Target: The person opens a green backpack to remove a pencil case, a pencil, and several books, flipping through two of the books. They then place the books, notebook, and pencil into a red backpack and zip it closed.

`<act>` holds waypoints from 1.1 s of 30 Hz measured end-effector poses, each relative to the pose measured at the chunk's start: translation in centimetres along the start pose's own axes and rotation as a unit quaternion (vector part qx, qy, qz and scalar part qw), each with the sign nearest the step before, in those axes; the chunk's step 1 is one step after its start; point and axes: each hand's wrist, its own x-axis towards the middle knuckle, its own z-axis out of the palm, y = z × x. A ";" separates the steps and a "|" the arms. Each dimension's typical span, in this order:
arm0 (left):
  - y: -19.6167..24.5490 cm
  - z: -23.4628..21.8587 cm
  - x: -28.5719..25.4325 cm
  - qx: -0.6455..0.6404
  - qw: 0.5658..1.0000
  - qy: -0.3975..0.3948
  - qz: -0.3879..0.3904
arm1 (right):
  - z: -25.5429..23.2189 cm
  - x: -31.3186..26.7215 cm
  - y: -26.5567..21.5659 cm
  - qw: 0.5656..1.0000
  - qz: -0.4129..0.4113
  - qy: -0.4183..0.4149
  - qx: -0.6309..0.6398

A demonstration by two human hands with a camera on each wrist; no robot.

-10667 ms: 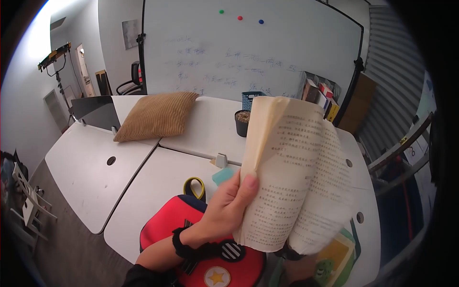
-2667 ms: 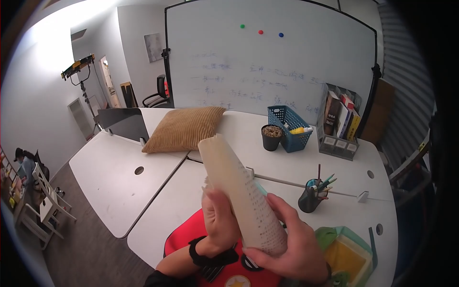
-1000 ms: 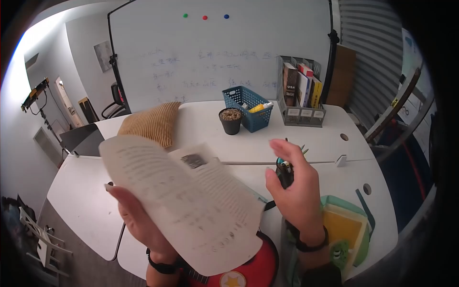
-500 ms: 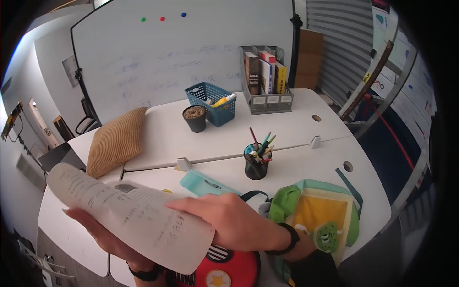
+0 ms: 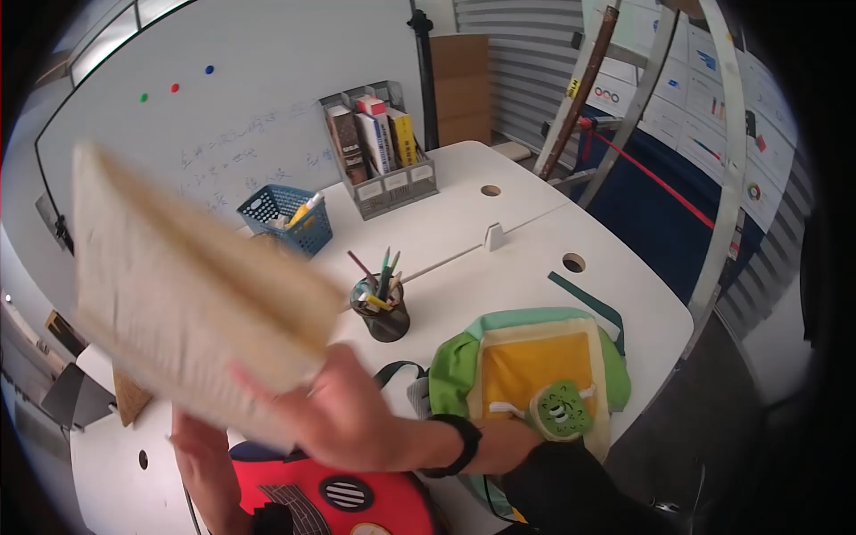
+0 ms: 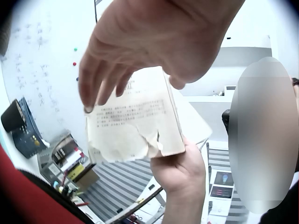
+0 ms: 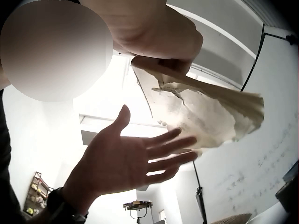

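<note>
A worn paperback book (image 5: 201, 299) with yellowed pages is raised over the left part of the desk, blurred in the head view. My right hand (image 5: 343, 419) grips it at its lower edge, thumb on the near face. In the left wrist view, the book (image 6: 131, 126) shows a printed page with torn, curling paper at the bottom. My left hand (image 7: 131, 161) is spread with straight fingers beside the book's lower edge in the right wrist view. Below both hands lies a red bag (image 5: 312, 481) with a striped round patch.
A green backpack (image 5: 450, 379) with a yellow pocket and a green plush face lies at the right. Behind stand a black pen cup (image 5: 388, 321), a blue basket (image 5: 312, 236) and a grey file holder (image 5: 388, 201) with books. A ladder (image 5: 731, 192) leans beyond the desk.
The book, earlier spread in the left hand, is now lifted, closed up, in the right hand. The left hand has let go. The head view has swung right.
</note>
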 end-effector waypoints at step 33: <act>1.3 2.5 1.5 0.000 0.999 0.038 -0.018 | -3.9 3.1 0.2 0.950 -0.022 0.010 -0.313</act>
